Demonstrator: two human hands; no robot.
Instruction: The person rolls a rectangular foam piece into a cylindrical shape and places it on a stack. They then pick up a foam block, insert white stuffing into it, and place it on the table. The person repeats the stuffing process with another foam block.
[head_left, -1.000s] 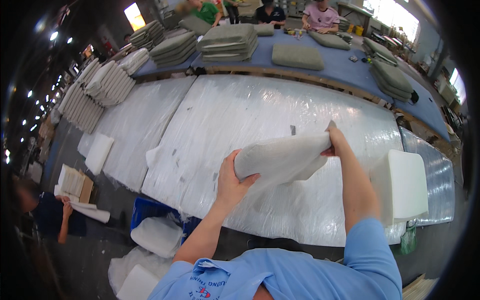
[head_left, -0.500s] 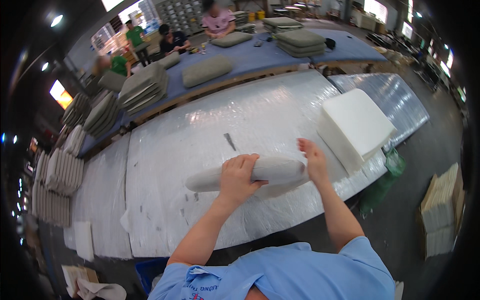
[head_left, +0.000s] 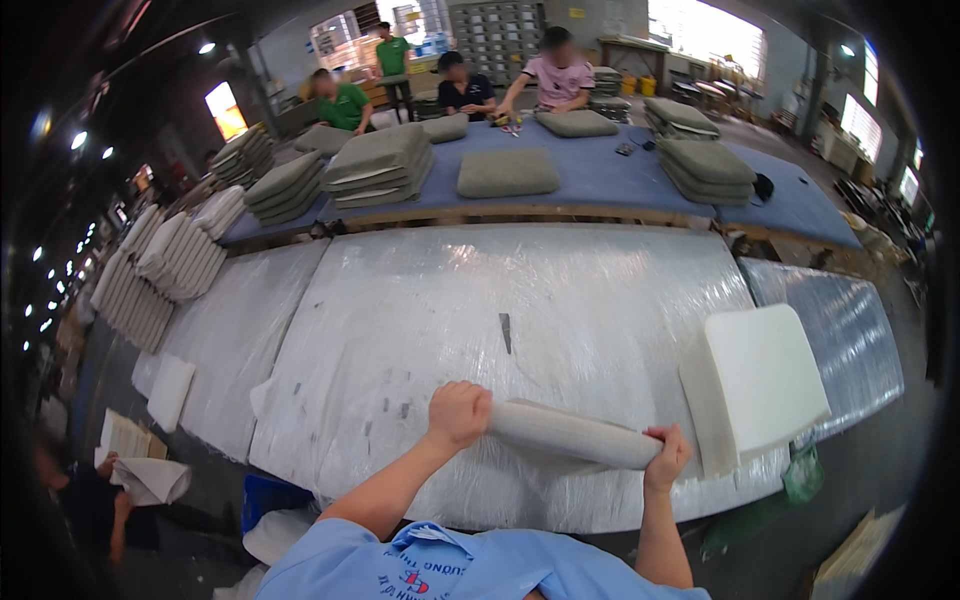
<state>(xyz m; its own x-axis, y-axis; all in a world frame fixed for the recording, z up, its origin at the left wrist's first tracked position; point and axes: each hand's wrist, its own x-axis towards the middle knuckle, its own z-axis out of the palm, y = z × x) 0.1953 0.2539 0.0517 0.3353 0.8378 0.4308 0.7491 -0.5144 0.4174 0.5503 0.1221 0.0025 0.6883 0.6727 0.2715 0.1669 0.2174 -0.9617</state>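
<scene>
A: Items on and about the near side, counted?

B: Pale cushion [head_left: 580, 436], one. Plastic-wrapped surface [head_left: 420, 320], three sections. White stack [head_left: 765, 375], one, near the right end; its layers cannot be counted. Loose white pad [head_left: 172, 394], one, at the left. Green bag [head_left: 803, 475], one, beside the right front edge.

A: Far side?

B: Blue surface [head_left: 600, 175], with one grey-green cushion [head_left: 508, 172] lying singly at its near middle; four people beyond.

A: Hands?

B: Two. Left hand [head_left: 461, 413]: fingers closed about the cushion's left end. Right hand [head_left: 668, 458]: fingers curled on its right end. Neither spread open.

A: Position of the pale cushion?

B: Between both hands, seen edge-on, sloping down toward the right hand, above the front part of the wrapped middle section, left of the white stack.
</scene>
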